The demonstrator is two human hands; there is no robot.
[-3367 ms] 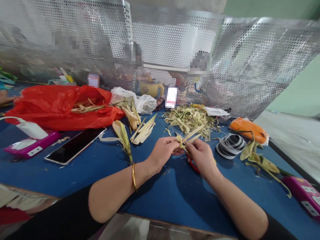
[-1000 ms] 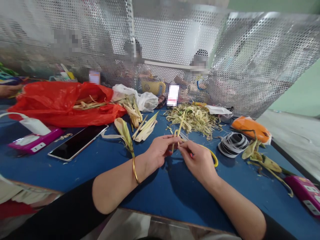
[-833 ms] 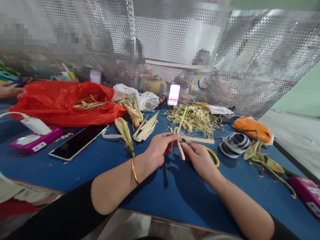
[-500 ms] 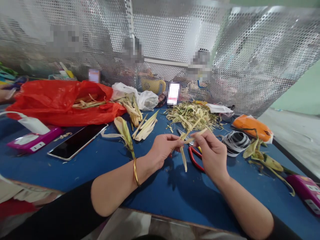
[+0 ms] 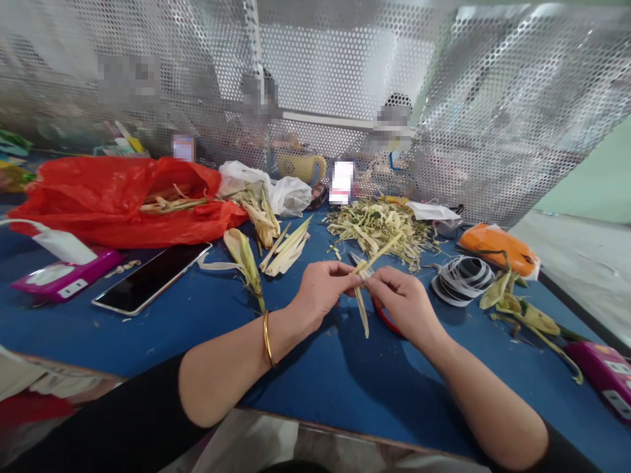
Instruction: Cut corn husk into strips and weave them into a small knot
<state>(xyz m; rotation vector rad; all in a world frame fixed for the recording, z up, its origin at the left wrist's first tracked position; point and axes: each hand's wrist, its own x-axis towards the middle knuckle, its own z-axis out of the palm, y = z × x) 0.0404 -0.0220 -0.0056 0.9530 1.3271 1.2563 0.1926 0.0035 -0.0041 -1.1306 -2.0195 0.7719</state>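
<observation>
Between my two hands, above the blue table, are pale strips of corn husk that cross each other. My left hand pinches the strips where they cross; one end hangs down and another points up and to the right. The fingertips of my right hand are closed on the husk close to the left fingertips. Under my right hand lies a pair of red-handled scissors, mostly covered by the hand. Beyond my hands is a heap of shredded husk.
To the left lie a red plastic bag of husks, a dark phone, a purple power strip and loose husks. On the right are a white ribbon coil, an orange packet and another purple power strip. A perforated metal screen stands behind.
My right hand has moved left and closed in against the left hand's fingertips, covering more of the scissors. The husk strip it held stretched to the right is now drawn in.
</observation>
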